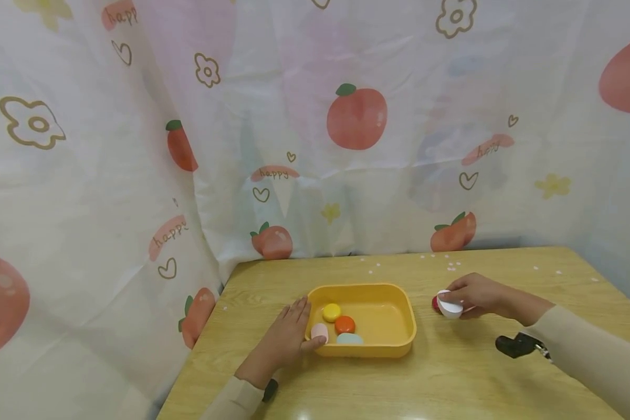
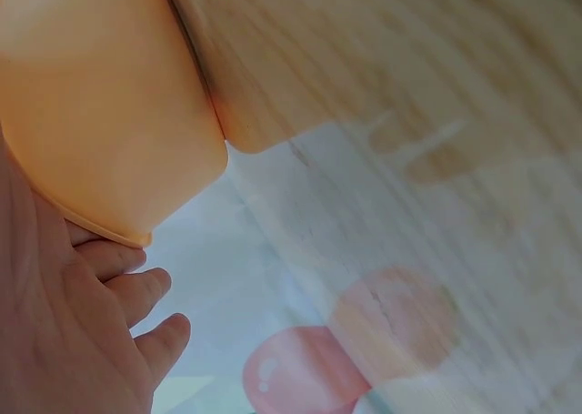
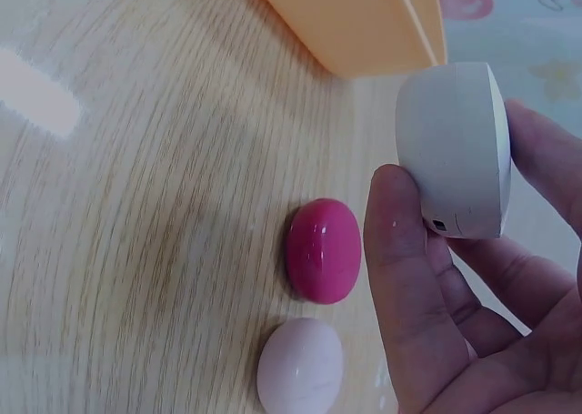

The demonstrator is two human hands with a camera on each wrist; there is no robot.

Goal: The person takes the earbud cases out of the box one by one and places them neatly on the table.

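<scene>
My right hand (image 1: pixel 475 294) pinches a white round device (image 3: pixel 450 150) between thumb and fingers, above the table to the right of the yellow tray (image 1: pixel 410 326). A small dark slot shows on the device's side. Below it on the table lie a glossy magenta oval piece (image 3: pixel 324 250) and a pale pink oval piece (image 3: pixel 300 368). My left hand (image 1: pixel 289 332) rests on the tray's left rim, fingers extended along it and thumb over the near corner. Inside the tray are a yellow piece (image 1: pixel 332 312), an orange piece (image 1: pixel 345 325), a pale pink piece (image 1: pixel 319 332) and a pale green piece (image 1: pixel 349 339).
The wooden table (image 1: pixel 367 385) has small white specks (image 1: pixel 451 266) scattered near its far edge. A fruit-printed white curtain (image 1: pixel 315 198) hangs behind and to the left. A black strap end (image 1: pixel 515 345) hangs below the right sleeve.
</scene>
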